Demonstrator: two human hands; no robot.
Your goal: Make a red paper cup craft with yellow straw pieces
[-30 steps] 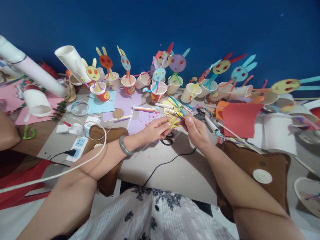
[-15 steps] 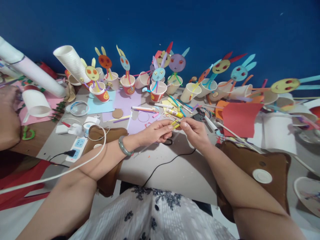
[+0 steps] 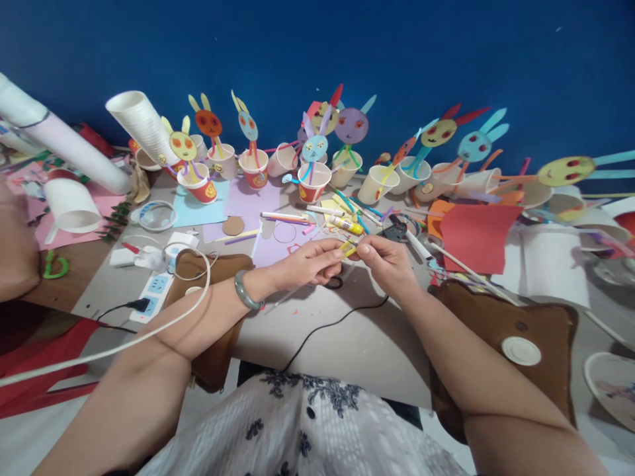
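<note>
My left hand point(image 3: 317, 261), with a green bangle at its wrist, pinches a small yellow piece of paper point(image 3: 348, 251) above the table. My right hand point(image 3: 385, 262) is closed at the paper's right end, thumb on top. A small dark tip shows between the hands; what my right fingers grip is too small to make out. Below my left fingers lies a black loop point(image 3: 335, 283). Just behind my hands are a yellow glue stick point(image 3: 348, 225), a black object point(image 3: 393, 230) and a white marker point(image 3: 418, 244).
Paper cups point(image 3: 314, 182) holding rabbit-faced paper figures line the back by the blue wall. Red paper point(image 3: 477, 237) lies right, purple paper point(image 3: 278, 238) left. A power strip point(image 3: 155, 291), a white cable point(image 3: 124, 347) and brown cushions point(image 3: 501, 357) surround my arms. Another person's arm point(image 3: 17, 244) is far left.
Both hands stay nearly in place; the yellow paper between them has shifted slightly. At the far left, the other person's arm has moved a little.
</note>
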